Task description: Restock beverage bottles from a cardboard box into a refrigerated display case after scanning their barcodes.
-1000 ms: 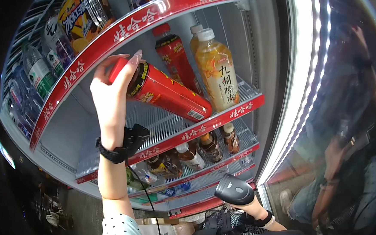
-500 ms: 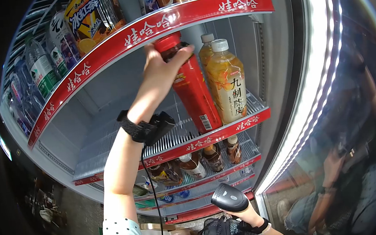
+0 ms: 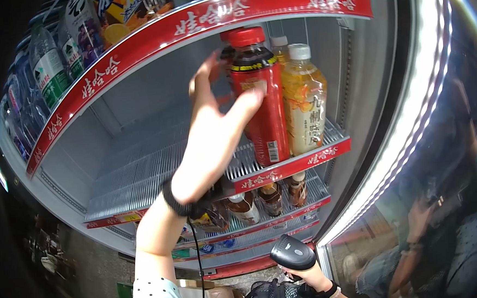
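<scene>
A red drink bottle point(image 3: 261, 115) with a red cap stands upright at the front of the middle fridge shelf point(image 3: 141, 160), a second red-capped bottle partly hidden behind it. My left hand point(image 3: 212, 128) is open beside it, fingers spread to its left and the thumb overlapping its label; the hand is somewhat blurred. Against the red bottle's right side stands a yellow drink bottle point(image 3: 306, 106) with a white cap, another like it behind. Low down, my right hand point(image 3: 314, 277) is closed round the handle of a black barcode scanner point(image 3: 293, 252).
Water and tea bottles point(image 3: 48, 68) fill the upper shelf behind its red front strip point(image 3: 208, 17). Brown drink bottles point(image 3: 245, 208) stand on the shelf below. The lit glass door point(image 3: 413, 154) is swung open at right. A black cable point(image 3: 199, 260) hangs from my left wrist.
The red bottle, gripped near its cap and tilted before, now stands upright. My left hand has let go, its fingers apart and lower along the bottle. The scanner hand has barely moved.
</scene>
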The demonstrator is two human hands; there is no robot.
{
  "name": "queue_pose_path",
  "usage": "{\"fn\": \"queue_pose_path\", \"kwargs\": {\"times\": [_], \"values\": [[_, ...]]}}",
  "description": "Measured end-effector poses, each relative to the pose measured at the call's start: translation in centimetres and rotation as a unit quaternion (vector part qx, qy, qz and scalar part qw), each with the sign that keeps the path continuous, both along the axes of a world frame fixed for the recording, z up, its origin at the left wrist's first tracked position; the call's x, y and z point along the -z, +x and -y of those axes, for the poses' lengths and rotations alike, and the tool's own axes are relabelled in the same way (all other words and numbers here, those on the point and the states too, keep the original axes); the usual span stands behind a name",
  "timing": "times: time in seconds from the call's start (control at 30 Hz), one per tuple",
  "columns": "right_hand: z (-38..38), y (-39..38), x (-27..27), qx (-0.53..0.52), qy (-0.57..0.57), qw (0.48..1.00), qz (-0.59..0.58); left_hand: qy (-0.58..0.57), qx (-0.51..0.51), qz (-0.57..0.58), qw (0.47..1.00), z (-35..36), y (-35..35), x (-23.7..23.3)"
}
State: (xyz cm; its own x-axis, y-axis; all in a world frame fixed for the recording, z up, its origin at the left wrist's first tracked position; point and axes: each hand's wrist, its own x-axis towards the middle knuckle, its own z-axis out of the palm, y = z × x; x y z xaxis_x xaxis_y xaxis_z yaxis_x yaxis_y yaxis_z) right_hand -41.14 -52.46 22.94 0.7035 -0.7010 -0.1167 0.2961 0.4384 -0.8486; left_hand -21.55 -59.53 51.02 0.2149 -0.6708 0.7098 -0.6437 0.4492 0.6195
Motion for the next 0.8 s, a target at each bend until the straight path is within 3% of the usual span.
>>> {"fn": "queue_pose_path", "kwargs": {"times": [0.1, 0.13, 0.2, 0.27, 0.3, 0.4, 0.5, 0.63, 0.7, 0.8], "values": [[-0.3, 1.5, -0.5, 0.007, 0.01, 1.0, 0.02, -0.063, 0.018, -0.005, 0.998, -5.1, 0.2, 2.9], [-0.2, 1.8, 0.0, -0.053, 0.048, 0.997, 0.029, -0.055, -0.004, 0.036, 0.998, -7.3, 0.6, 3.3], [-0.6, 3.4, -0.3, -0.068, 0.053, 0.996, 0.011, -0.134, -0.065, 0.115, 0.982, -10.6, 2.3, 6.5], [-1.2, 5.2, -0.7, -0.111, 0.066, 0.991, -0.017, -0.146, -0.124, 0.106, 0.976, -14.2, 3.7, 11.0], [-1.5, 6.2, -0.9, -0.152, 0.059, 0.986, -0.038, -0.116, -0.162, 0.175, 0.964, -16.3, 4.9, 12.7], [-3.2, 9.0, 0.1, -0.203, 0.021, 0.975, -0.089, 0.025, -0.241, 0.22, 0.945, -23.3, 7.3, 20.4], [-5.5, 11.9, 0.9, -0.241, 0.026, 0.96, -0.138, 0.213, -0.358, 0.231, 0.879, -32.4, 9.3, 25.7], [-8.5, 15.8, 2.8, -0.294, -0.002, 0.937, -0.189, 0.328, -0.548, 0.045, 0.768, -43.3, 9.1, 29.3], [-10.2, 18.6, 2.6, -0.324, -0.07, 0.926, -0.182, 0.308, -0.62, -0.068, 0.719, -47.2, 9.3, 30.6], [-13.2, 21.7, 1.9, -0.382, -0.056, 0.9, -0.203, 0.3, -0.661, -0.139, 0.674, -51.3, 10.4, 31.5]]}}
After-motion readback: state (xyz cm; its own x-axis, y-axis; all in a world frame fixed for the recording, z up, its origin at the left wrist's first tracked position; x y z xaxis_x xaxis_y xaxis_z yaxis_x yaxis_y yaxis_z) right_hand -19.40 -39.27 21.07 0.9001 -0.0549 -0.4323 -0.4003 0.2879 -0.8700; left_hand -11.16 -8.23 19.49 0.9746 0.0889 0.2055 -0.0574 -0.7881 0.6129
